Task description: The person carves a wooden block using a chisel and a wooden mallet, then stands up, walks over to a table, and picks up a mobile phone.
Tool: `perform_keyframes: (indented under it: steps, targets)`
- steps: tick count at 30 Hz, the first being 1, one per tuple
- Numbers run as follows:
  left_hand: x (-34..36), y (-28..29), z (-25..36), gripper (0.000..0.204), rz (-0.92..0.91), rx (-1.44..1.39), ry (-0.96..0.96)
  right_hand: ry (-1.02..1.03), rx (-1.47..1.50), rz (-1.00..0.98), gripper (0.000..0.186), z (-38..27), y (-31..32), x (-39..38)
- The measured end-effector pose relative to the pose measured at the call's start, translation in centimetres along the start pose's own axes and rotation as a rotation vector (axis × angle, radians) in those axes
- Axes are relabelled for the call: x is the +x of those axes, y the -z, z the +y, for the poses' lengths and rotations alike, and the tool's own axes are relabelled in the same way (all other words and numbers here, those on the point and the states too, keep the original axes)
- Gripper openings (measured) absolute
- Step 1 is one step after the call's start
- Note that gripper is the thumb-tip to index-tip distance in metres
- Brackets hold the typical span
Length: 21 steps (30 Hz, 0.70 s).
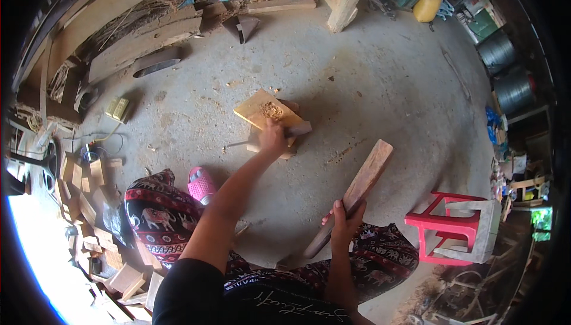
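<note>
from where i stand, the left hand (274, 139) is curled round a slim metal-bladed tool (237, 144), over a pale wooden board (253, 106) with shavings (272, 110) on it, propped above the concrete floor (202, 111). the right hand (345, 221) is wrapped round a long wooden club (370, 171), slanting upward, apart from the board.

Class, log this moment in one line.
left hand: at shavings on board | right hand: gripping wooden bar | nearby: red stool

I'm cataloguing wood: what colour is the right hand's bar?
The wooden bar is brown, shown in the head view.
</note>
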<state>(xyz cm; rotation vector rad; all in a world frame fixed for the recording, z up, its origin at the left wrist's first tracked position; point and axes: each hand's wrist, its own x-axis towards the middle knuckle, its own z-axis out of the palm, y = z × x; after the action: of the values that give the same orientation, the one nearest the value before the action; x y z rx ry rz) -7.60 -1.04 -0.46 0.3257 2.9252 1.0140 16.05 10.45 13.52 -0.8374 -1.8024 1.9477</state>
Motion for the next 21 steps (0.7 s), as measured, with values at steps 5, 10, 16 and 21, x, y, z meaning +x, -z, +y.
perform_keyframes:
  steps: [5, 10, 16, 21]
  targets:
    - [-0.9, -2.7, 0.1, 0.056, 0.207, -0.029, 0.125, 0.054, 0.006, 0.024, 0.045, -0.5, 0.8, 0.2]
    - [0.2, -3.0, -0.6, 0.053, 0.154, -0.098, 0.255, 0.012, 0.090, 0.045, 0.063, -0.6, 2.1, 0.4]
    - [5.3, 0.3, -7.8, 0.073, 0.120, 0.094, 0.306, -0.002, 0.154, 0.053, 0.064, -0.3, 2.9, 0.3]
    - [6.4, 2.3, -11.4, 0.072, -0.026, 0.068, 0.249, -0.030, 0.125, 0.036, 0.052, -0.2, 2.7, 0.5]
